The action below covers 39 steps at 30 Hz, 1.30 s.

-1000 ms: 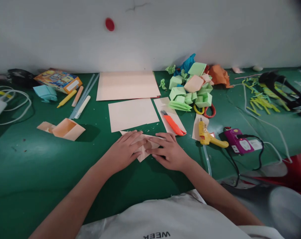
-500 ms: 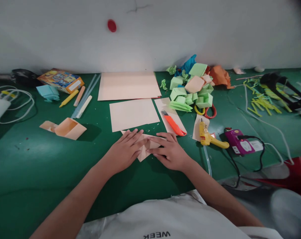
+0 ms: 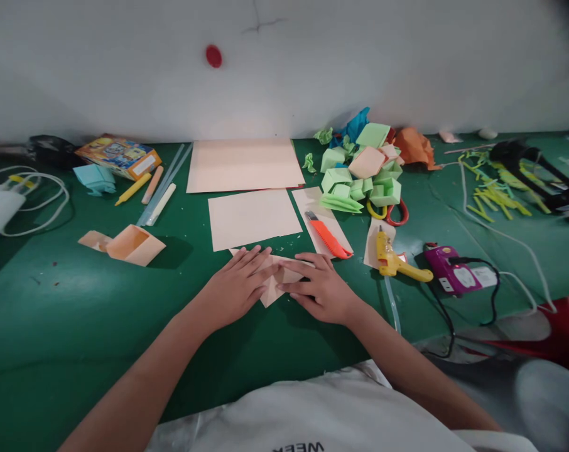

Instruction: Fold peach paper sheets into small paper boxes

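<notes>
A peach sheet of paper, folded to a point toward me, lies flat on the green table. My left hand rests on its left part with fingers stretched out. On the right part, my right hand lies palm down, fingers spread. Both hands cover much of the paper, so its full shape is hidden. Just beyond them is a flat peach sheet. An orange utility knife sits on a narrower peach strip, close past my right fingers.
At right are a yellow glue gun, scissors, a purple power adapter with cables and a heap of folded paper pieces. A folded peach paper box is at left, near crayons and glue sticks. Larger sheets lie by the wall.
The view has tilted very slightly, shifting the background a little downward. Both hands stay in place on the folded paper.
</notes>
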Each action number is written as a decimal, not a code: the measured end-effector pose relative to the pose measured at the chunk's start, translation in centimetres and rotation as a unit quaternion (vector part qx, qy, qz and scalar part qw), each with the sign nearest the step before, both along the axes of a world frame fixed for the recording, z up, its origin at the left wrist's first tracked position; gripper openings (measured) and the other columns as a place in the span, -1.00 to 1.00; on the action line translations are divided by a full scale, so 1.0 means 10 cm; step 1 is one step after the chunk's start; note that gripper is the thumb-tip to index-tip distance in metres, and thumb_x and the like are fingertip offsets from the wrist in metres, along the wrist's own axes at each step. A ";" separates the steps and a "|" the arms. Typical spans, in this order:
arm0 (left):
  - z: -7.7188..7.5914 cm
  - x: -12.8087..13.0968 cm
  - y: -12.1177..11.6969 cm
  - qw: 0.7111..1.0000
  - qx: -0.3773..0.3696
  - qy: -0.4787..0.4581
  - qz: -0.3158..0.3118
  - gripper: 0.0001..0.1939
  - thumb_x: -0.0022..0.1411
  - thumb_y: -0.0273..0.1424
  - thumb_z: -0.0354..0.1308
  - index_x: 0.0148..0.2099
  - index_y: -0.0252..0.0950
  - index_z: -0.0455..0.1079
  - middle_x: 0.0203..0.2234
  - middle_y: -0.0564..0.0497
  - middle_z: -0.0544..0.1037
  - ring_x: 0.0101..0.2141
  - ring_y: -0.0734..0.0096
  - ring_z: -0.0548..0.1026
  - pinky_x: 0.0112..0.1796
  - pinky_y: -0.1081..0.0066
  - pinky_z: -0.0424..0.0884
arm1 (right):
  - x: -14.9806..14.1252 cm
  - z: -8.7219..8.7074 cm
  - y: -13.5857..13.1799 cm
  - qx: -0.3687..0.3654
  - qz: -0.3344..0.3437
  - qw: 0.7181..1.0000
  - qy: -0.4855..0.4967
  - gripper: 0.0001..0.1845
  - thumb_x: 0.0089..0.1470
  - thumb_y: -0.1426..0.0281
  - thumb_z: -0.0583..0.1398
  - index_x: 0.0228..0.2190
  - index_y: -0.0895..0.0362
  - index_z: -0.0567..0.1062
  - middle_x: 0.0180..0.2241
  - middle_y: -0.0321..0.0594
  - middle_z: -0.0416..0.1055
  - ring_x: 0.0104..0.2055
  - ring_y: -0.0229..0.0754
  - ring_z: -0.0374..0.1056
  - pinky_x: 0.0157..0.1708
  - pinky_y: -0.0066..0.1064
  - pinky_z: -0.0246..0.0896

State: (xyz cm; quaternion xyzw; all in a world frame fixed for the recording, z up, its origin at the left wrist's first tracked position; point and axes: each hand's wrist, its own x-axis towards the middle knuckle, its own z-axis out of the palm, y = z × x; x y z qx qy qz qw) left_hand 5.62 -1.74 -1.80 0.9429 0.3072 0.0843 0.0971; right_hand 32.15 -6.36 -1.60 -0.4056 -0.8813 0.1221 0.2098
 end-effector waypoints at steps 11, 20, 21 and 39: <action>0.01 0.00 -0.03 1.000 0.006 0.027 0.014 -0.46 0.53 -0.30 -0.13 0.48 -0.06 0.04 0.47 -0.05 0.06 0.44 0.04 0.00 0.35 -0.04 0.06 | -0.01 0.01 0.00 0.004 0.002 1.000 0.013 -0.70 0.27 0.40 0.19 -0.05 -0.08 0.65 0.25 -0.27 0.40 0.27 0.14 0.16 0.13 0.08 0.11; 0.05 0.00 -0.17 0.987 0.036 0.063 0.143 -0.36 0.49 -0.11 -0.10 0.49 -0.24 0.05 0.46 -0.22 0.01 0.43 -0.09 0.01 0.34 -0.16 -0.01 | -0.03 -0.01 0.00 0.002 -0.002 1.000 0.012 -0.68 0.29 0.37 0.17 -0.02 -0.12 0.63 0.22 -0.28 0.43 0.26 0.12 0.22 0.15 0.13 -0.04; 0.04 -0.01 -0.17 0.983 0.038 0.072 0.163 -0.29 0.47 -0.06 -0.10 0.50 -0.31 0.01 0.46 -0.25 0.02 0.43 -0.09 0.02 0.35 -0.16 -0.03 | -0.02 -0.01 0.00 -0.001 -0.004 1.000 0.010 -0.68 0.30 0.37 0.17 -0.01 -0.13 0.63 0.23 -0.28 0.43 0.27 0.12 0.22 0.15 0.13 -0.05; 0.10 -0.29 -0.01 0.934 0.171 0.041 0.310 -0.20 0.41 0.02 -0.04 0.43 -0.51 0.13 0.48 -0.35 -0.26 0.44 -0.31 -0.34 0.32 -0.37 -0.37 | -0.06 0.04 -0.01 -0.025 -0.022 0.999 0.028 -0.68 0.28 0.36 0.15 -0.06 -0.15 0.64 0.23 -0.36 0.42 0.27 0.11 0.23 0.16 0.08 -0.09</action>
